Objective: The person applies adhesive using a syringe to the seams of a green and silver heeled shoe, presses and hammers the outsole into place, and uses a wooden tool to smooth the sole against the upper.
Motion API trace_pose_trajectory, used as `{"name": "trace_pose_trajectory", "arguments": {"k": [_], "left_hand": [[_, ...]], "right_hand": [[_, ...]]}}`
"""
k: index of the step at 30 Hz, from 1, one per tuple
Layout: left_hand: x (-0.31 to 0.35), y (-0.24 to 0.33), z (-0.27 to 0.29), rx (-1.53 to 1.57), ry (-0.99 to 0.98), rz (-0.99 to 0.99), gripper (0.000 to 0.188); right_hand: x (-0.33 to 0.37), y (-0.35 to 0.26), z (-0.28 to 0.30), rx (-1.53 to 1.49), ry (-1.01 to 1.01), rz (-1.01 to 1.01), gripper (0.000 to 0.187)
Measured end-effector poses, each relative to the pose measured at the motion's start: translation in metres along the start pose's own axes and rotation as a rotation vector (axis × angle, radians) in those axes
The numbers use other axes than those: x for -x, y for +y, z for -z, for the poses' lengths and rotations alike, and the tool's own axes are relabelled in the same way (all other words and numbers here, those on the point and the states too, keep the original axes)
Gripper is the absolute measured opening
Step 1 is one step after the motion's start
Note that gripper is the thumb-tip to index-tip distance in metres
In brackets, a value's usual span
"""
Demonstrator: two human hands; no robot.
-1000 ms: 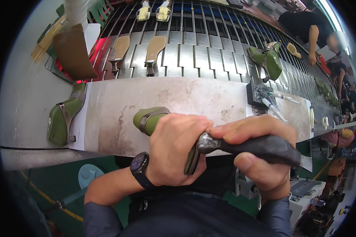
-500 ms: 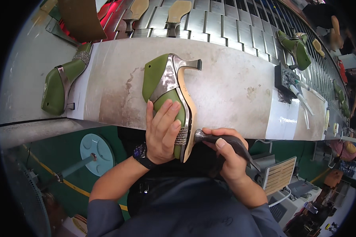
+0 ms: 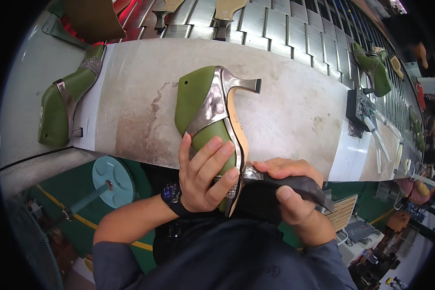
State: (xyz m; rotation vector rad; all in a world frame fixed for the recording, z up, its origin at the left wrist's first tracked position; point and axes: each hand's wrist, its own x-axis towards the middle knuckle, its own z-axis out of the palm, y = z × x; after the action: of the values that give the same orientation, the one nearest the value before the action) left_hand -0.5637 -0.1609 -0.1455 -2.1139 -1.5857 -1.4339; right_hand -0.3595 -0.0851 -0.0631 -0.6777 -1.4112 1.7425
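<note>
A high-heeled sandal (image 3: 213,105) with metallic straps sits on a green shoe last (image 3: 194,92) above the bench's near edge. Its heel points right, and its tan sole faces right. My left hand (image 3: 205,176) is closed around the toe part, fingers across the green last and the glittery toe strap. In my right hand (image 3: 302,210) is a hammer (image 3: 292,186) with a rounded metal face and a dark, tapering body. That metal face touches the sole's edge near the toe. The handle is mostly hidden.
Another green last with a sandal (image 3: 67,108) lies at left. A metal slat conveyor (image 3: 270,29) runs along the back, carrying tan soles with heels (image 3: 224,17) and another lasted sandal (image 3: 374,70). A dark block (image 3: 358,107) and white sticks (image 3: 378,137) lie at right.
The hammer has moved down along the sole's edge and is turned more level. The sandal has shifted slightly right in the view, with my left hand still around it.
</note>
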Motion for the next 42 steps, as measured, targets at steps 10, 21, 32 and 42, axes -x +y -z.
{"name": "trace_pose_trajectory", "arguments": {"k": [10, 21, 32, 42], "left_hand": [[-0.004, -0.001, -0.002, -0.013, 0.064, 0.021, 0.039], [0.000, -0.002, 0.003, 0.030, 0.021, 0.046, 0.034], [0.001, -0.002, 0.002, 0.027, 0.067, 0.067, 0.034], [-0.001, -0.002, 0.003, 0.026, 0.058, 0.066, 0.035]], "right_hand": [[-0.035, -0.043, -0.006, 0.309, -0.143, -0.143, 0.025], [-0.014, -0.039, -0.017, 0.466, -0.241, 0.109, 0.027], [-0.030, -0.050, -0.022, 0.597, -0.312, 0.110, 0.030], [-0.008, -0.055, -0.051, 0.758, -0.361, 0.165, 0.032]]}}
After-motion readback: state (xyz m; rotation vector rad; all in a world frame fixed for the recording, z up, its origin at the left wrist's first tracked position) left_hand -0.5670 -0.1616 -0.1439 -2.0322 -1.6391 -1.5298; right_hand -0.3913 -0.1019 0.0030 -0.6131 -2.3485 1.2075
